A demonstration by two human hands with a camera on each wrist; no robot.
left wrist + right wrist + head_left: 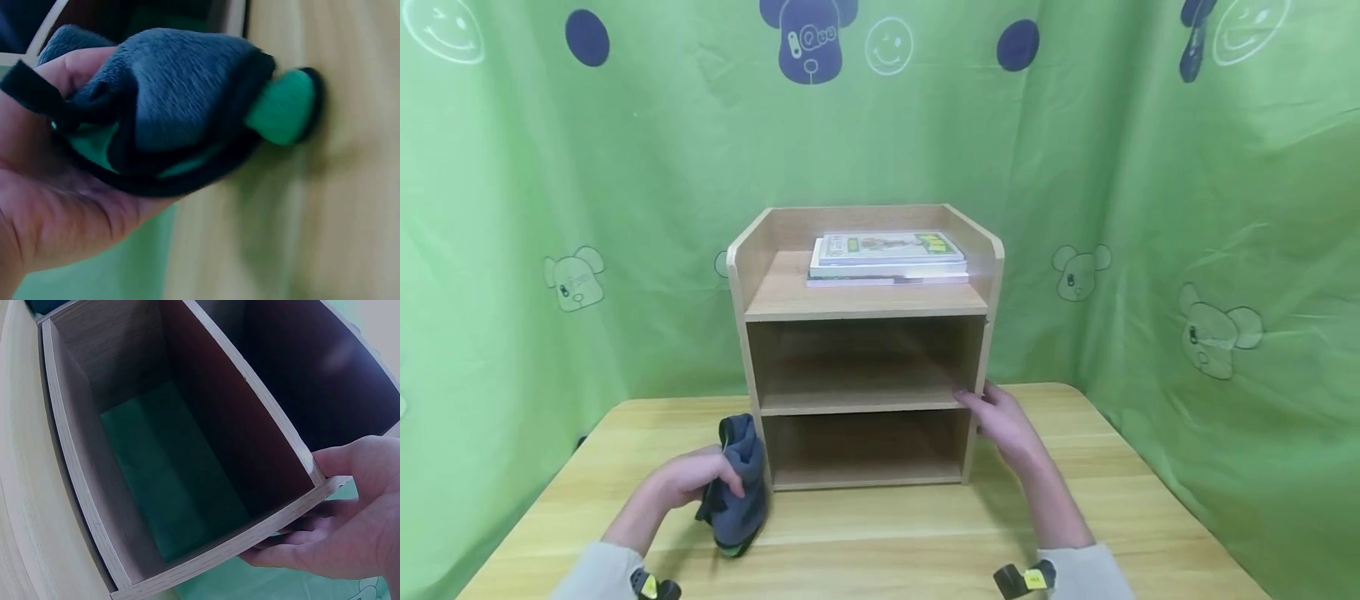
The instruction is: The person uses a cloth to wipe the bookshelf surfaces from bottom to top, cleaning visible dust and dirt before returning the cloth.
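Observation:
My left hand [703, 473] grips a bunched grey-blue cloth [741, 492] beside the lower left side of a small wooden shelf [872, 409]. In the left wrist view the cloth [187, 87] is fuzzy, with black edging and a green underside. My right hand [1003, 421] holds the shelf's right side panel at the middle board. The right wrist view shows the thumb at the front edge of the shelf [269, 412] and the other fingers around the outside of the panel.
Several stacked books [887, 258] lie on the shelf's top board. The shelf stands on a light wooden table [865, 542]. Green printed curtains [662, 167] surround the table at the back and sides.

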